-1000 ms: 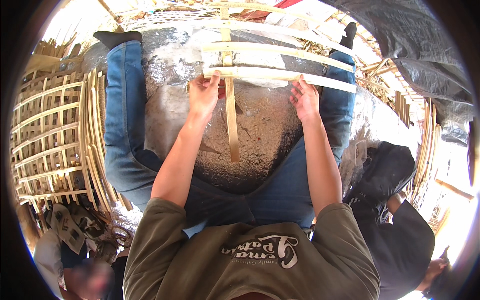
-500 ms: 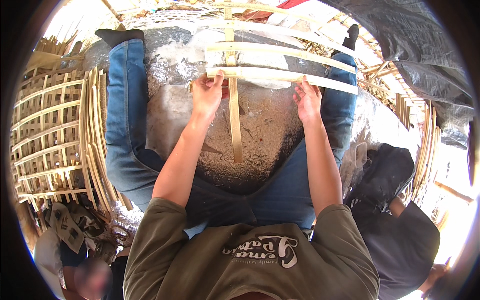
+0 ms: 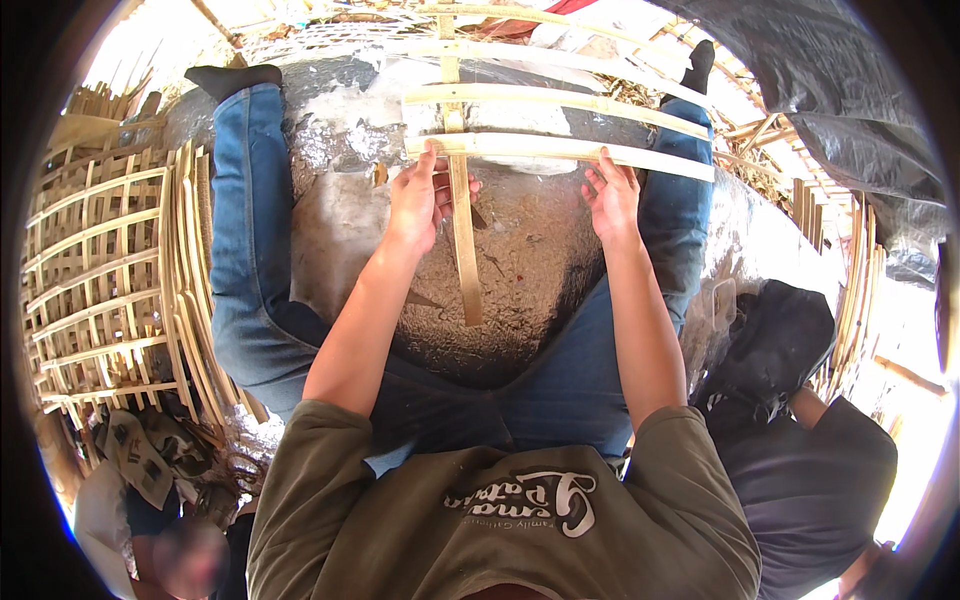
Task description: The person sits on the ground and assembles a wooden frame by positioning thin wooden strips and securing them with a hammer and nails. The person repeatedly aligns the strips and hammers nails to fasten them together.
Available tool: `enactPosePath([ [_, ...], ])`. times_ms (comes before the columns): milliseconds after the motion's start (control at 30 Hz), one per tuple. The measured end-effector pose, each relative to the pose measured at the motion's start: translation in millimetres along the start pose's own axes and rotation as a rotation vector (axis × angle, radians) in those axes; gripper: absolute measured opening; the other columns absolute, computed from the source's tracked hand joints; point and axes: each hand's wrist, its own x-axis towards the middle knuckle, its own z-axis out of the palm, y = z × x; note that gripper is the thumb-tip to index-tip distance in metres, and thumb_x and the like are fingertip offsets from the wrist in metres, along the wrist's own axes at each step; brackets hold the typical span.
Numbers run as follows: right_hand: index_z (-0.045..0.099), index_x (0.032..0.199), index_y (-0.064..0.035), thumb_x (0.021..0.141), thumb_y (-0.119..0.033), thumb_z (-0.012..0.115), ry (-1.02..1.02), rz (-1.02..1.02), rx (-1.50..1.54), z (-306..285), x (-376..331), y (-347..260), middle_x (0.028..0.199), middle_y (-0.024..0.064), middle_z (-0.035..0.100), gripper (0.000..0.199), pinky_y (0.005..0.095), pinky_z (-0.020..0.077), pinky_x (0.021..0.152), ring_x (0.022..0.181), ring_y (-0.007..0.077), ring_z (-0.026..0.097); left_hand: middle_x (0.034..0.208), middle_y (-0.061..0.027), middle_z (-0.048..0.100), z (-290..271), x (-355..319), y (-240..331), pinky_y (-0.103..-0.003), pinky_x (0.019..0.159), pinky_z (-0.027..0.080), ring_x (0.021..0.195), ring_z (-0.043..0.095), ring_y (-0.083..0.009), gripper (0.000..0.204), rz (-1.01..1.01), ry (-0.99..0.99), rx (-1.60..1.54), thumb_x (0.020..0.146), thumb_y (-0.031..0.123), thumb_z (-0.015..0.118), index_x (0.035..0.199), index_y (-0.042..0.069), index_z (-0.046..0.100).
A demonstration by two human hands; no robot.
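Note:
I sit on the ground with my legs in blue jeans spread apart. Between them lies a lattice of flat bamboo strips: one upright strip [image 3: 462, 250] crossed by several horizontal strips. My left hand [image 3: 425, 200] grips the crossing where the nearest horizontal strip [image 3: 540, 148] meets the upright one, thumb and fingers around it. My right hand [image 3: 612, 195] presses the same horizontal strip further right, fingers curled on its lower edge. The strip's right end [image 3: 690, 168] reaches over my right leg.
A stack of finished woven bamboo frames [image 3: 110, 270] stands at my left. More bamboo pieces [image 3: 850, 290] lean at the right. A person in a dark top [image 3: 810, 480] sits at my right, another person [image 3: 170, 520] at lower left. Dark plastic sheeting [image 3: 840, 90] hangs upper right.
My left hand has slid right onto the crossing of the upright and nearest horizontal strip. My right hand stays on that strip. The lattice has barely shifted.

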Motion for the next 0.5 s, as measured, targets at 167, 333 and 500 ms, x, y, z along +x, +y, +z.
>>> enactPosePath([
  [167,0.059,0.121,-0.0194,0.091,-0.034,0.078,0.015,-0.003,0.007,-1.0,0.0,0.1,0.105,-0.0037,0.061,0.038,0.0308,0.0445,0.075,0.091,0.0120,0.056,0.100,-0.0213,0.068,12.3,-8.0,1.0,-0.047,0.085,0.061,0.090,0.071,-0.0306,0.064,-0.130,-0.089,-0.091,0.102,0.060,0.046,0.119,-0.002,0.052],
  [333,0.060,0.118,-0.0186,0.091,-0.031,0.079,0.030,-0.009,0.013,1.6,-0.9,-1.1,0.103,-0.0008,0.063,0.035,0.0311,0.0468,0.074,0.090,0.0140,0.058,0.097,-0.0192,0.068,14.3,0.1,-5.2,-0.046,0.084,0.060,0.086,0.070,-0.0291,0.073,-0.144,-0.133,-0.033,0.099,0.067,0.046,0.120,-0.002,0.054],
  [500,0.060,0.118,-0.0188,0.091,-0.030,0.079,0.024,-0.017,0.022,2.2,-0.2,-0.2,0.102,-0.0008,0.064,0.035,0.0312,0.0470,0.074,0.089,0.0137,0.059,0.095,-0.0184,0.068,6.8,10.8,-4.7,-0.045,0.081,0.060,0.085,0.070,-0.0281,0.073,-0.133,-0.184,-0.087,0.100,0.068,0.043,0.118,-0.002,0.057],
])
